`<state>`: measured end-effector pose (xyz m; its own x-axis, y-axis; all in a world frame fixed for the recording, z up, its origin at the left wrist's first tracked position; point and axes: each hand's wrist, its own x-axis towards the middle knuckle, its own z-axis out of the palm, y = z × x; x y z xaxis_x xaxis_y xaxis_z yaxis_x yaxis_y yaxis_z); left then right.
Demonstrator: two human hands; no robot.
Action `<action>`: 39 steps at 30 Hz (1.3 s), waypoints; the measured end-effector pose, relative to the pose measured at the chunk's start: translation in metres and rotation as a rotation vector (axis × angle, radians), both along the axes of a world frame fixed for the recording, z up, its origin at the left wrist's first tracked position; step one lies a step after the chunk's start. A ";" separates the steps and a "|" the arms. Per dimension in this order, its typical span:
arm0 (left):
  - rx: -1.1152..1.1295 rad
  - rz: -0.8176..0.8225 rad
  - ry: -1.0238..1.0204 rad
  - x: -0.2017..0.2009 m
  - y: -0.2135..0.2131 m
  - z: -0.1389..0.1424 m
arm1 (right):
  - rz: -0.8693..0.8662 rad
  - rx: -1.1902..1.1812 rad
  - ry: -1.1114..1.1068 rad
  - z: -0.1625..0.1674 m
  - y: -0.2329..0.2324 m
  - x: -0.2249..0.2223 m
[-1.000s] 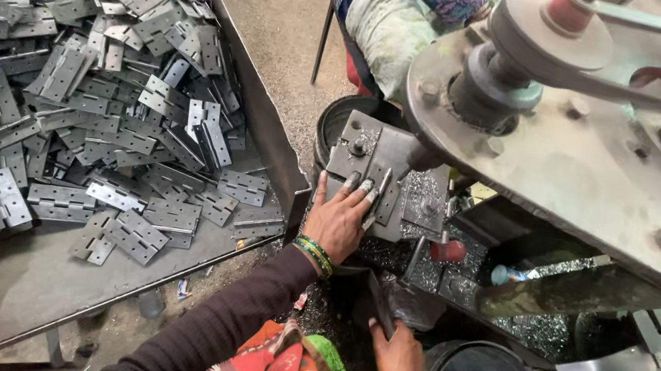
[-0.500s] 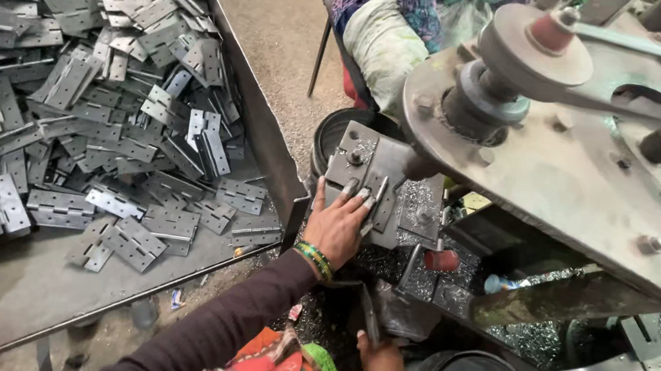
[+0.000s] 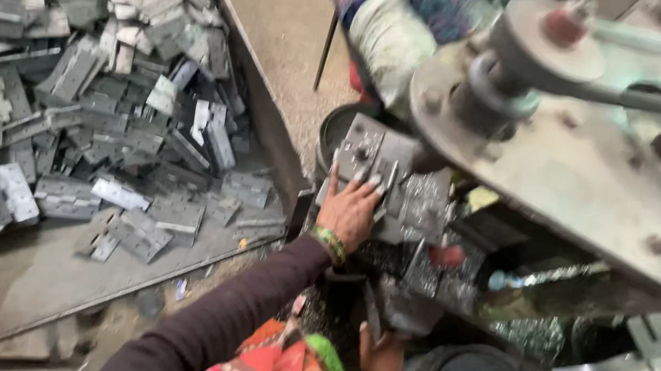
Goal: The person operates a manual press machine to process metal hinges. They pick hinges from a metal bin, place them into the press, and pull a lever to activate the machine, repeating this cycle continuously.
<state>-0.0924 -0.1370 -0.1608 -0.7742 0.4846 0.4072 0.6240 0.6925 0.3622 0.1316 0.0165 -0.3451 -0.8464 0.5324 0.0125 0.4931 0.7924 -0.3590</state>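
Head view: left hand point(image 3: 350, 211) flat on grey hinge plates point(image 3: 376, 162), fingers point(image 3: 358, 179) spread.

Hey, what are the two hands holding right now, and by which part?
The left hand lies flat on a grey metal plate at the machine, fingers spread over its face. The right hand grips a dark handle near its lower end.

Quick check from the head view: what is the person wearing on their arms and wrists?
The left hand comes from a long dark brown sleeve, with green and yellow bangles at the wrist. The right hand shows a similar green bangle; its sleeve is hidden. Both hands are bare, no gloves.
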 end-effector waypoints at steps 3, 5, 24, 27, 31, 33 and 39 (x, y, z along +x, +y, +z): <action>0.019 0.028 0.051 -0.001 -0.001 -0.001 | -0.142 -0.208 -0.364 0.014 0.010 -0.003; -0.002 0.017 0.026 -0.001 -0.001 0.000 | -0.144 -0.173 -0.388 0.044 0.013 -0.005; -0.150 0.030 -0.098 -0.007 0.004 -0.004 | -0.070 -0.138 -0.256 0.028 0.020 -0.007; -0.030 0.085 0.130 -0.018 0.009 -0.004 | -0.071 -0.195 -0.317 0.054 0.026 -0.007; -0.071 0.083 -0.006 -0.028 0.019 -0.009 | -0.122 -0.115 -0.300 0.041 0.018 0.000; -0.071 0.081 0.035 -0.029 0.021 -0.014 | -0.119 -0.044 -0.243 0.016 0.008 0.003; -0.039 0.084 0.071 -0.035 0.022 -0.023 | -0.112 -0.046 -0.243 -0.005 0.002 0.004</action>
<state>-0.1276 -0.1154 -0.1839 -0.7827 0.4358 0.4444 0.5861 0.7563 0.2907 0.1354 0.0182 -0.3497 -0.7574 0.6182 -0.2103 0.6530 0.7137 -0.2535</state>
